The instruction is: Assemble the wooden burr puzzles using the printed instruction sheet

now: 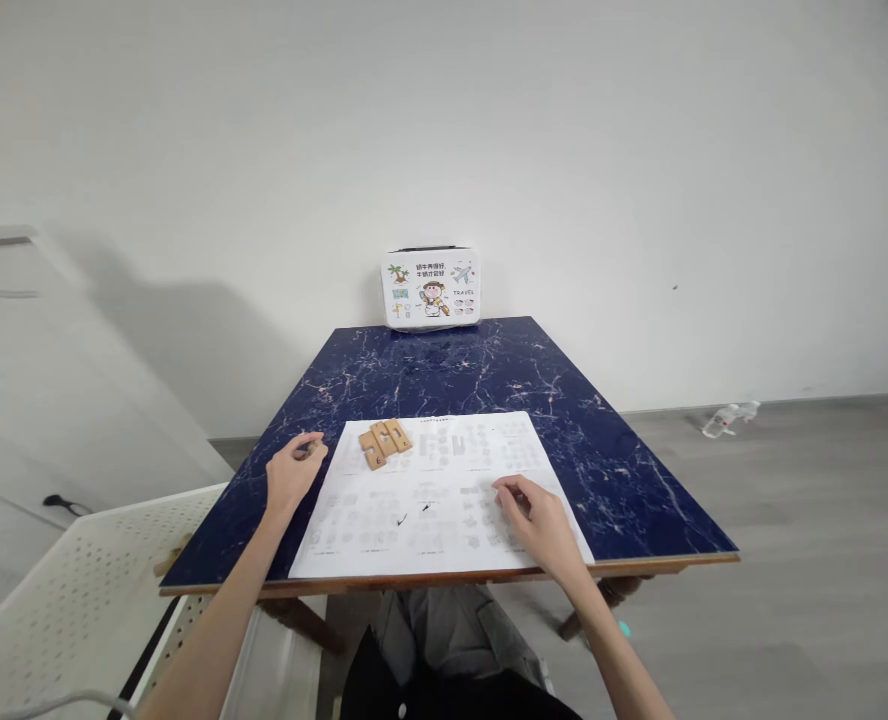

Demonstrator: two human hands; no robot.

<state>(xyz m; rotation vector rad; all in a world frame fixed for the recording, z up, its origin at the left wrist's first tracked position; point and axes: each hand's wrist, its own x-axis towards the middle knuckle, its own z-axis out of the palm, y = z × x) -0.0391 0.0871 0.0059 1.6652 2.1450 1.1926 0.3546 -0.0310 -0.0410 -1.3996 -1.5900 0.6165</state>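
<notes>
A large white printed sheet [399, 490] lies at the near edge of the table. On its upper left part several flat wooden pieces [385, 443] with cut-outs and dark number marks lie against one another. My left hand [294, 472] is just left of the sheet, with its fingers curled closed. Something small and brownish shows between them, too small to name. Over the right part of the sheet rests my right hand [532, 515], fingers loosely bent, thumb apart from them, with nothing visible in it. Two small dark marks show on the sheet between the hands.
The dark blue marbled table [451, 370] reaches back to the wall. A white case [433, 290] with cartoon prints stands at its far end. Left of the table is a white perforated bin [61, 570]. Clear plastic bottles [725, 420] lie on the floor at right.
</notes>
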